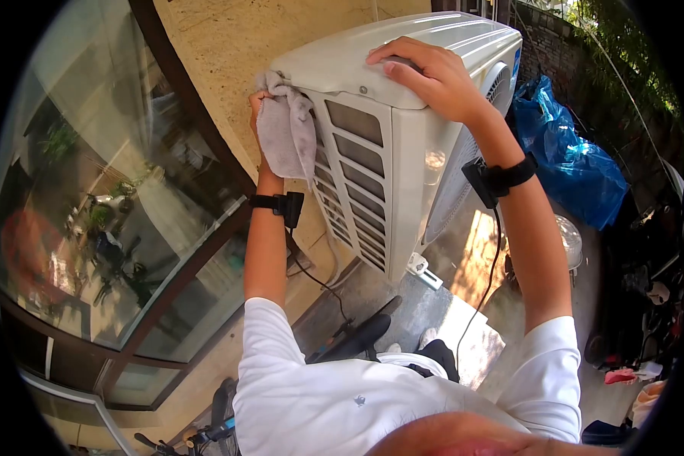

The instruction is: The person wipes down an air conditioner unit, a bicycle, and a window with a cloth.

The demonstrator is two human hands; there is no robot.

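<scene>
A white outdoor air conditioner unit (409, 152) is mounted at the wall, its slatted side towards me. My left hand (258, 106) is at the unit's rear upper corner, closed on a greyish cloth (287, 137). The cloth has dark smudges and hangs down over the edge of the slats, hiding most of my fingers. On top of the unit, near its front edge, my right hand (433, 80) rests with fingers stretched out and thumb apart. A dark patch shows between thumb and fingers; I cannot tell if it is shadow.
A glass window (121, 167) with a dark frame fills the left side beside the yellowish wall (205, 53). To the right lies a blue plastic bag (566, 152). A white mounting bracket (424, 271) shows under the unit. Cables hang from both wrist straps.
</scene>
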